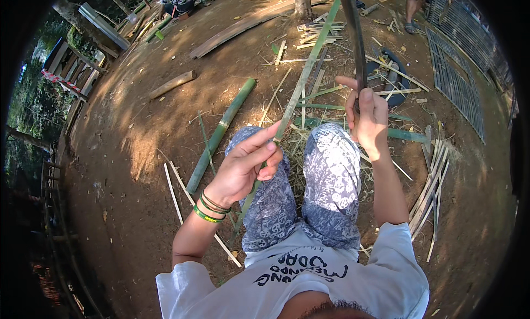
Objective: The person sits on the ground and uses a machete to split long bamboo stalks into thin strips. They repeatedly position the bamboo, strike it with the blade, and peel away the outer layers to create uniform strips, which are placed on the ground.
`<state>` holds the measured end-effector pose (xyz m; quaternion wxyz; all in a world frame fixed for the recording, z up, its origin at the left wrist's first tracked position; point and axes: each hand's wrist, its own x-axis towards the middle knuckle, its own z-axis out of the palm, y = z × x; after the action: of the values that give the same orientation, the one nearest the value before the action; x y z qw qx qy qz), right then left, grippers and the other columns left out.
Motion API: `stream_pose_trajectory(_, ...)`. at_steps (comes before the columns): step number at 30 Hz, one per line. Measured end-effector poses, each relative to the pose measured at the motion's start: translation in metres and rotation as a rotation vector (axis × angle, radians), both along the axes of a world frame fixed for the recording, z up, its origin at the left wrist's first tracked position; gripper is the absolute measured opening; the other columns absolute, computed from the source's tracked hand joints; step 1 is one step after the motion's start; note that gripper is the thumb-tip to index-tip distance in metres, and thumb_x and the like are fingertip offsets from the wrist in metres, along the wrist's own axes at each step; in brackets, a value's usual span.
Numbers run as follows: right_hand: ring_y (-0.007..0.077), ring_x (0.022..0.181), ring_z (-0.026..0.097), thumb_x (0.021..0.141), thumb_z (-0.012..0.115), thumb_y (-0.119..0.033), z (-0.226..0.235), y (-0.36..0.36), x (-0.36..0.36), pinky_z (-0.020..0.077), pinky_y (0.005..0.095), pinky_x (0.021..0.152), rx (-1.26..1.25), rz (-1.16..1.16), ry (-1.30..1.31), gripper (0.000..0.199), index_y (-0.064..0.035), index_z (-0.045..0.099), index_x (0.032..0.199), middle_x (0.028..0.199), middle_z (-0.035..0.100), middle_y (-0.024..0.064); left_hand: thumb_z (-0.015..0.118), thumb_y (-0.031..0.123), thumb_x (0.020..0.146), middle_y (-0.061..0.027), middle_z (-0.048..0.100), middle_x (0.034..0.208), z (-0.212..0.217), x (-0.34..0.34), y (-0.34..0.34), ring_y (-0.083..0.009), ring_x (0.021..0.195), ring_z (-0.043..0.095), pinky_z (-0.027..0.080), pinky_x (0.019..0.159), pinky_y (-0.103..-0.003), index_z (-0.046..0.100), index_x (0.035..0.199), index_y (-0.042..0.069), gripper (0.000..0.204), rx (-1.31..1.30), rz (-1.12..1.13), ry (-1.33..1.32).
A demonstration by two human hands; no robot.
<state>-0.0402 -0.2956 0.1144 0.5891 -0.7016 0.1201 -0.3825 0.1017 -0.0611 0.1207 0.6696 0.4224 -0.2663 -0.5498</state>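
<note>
My left hand point(243, 167) is closed around a long green bamboo strip point(303, 84), pinching it between thumb and fingers above my left knee. The strip slants from beside my left thigh up to the far right of my hand. My right hand point(369, 117) grips a machete point(356, 37) above my right knee, its long dark blade pointing up and away. The right index finger sticks out to the left, and the handle is mostly hidden in the palm. Blade and strip are close at their far ends; I cannot tell whether they touch.
A green bamboo pole point(221, 137) lies left of my knees, a brown bamboo piece point(173, 84) beyond it. Thin split strips point(433, 192) lie on the right, with another pile point(320, 35) ahead near a tree trunk point(302, 1). Slatted panels point(455, 81) and a person's leg point(412, 12) are at far right.
</note>
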Motion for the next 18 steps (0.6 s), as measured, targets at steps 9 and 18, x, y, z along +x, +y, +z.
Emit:
stream_pose_trajectory(9, 0.0313, 0.066, 0.071, 0.085, 0.068, -0.058, -0.024, 0.038, -0.011, 0.0544, 0.0407, 0.058, -0.791, -0.113, 0.170, 0.067, -0.0037, 0.065, 0.125, 0.082, 0.072, 0.0144, 0.051, 0.003, 0.101, -0.0045, 0.060, 0.085, -0.002, -0.019, -0.025, -0.0097, 0.064, 0.058, 0.046, 0.052, -0.022, 0.031, 0.154, 0.005, 0.057, -0.064, 0.161, 0.174)
stream_pose_trajectory(18, 0.0265, 0.058, 0.067, 0.083, 0.068, -0.061, -0.029, 0.041, -0.011, 0.0517, 0.0384, 0.053, -0.936, -0.155, 0.149, 0.070, -0.0040, 0.065, 0.123, 0.070, 0.066, 0.0080, 0.052, 0.004, 0.100, -0.0035, 0.059, 0.087, -0.002, -0.037, -0.023, -0.0057, 0.052, 0.046, 0.037, 0.046, -0.019, 0.028, 0.155, 0.001, 0.060, -0.024, 0.186, 0.005)
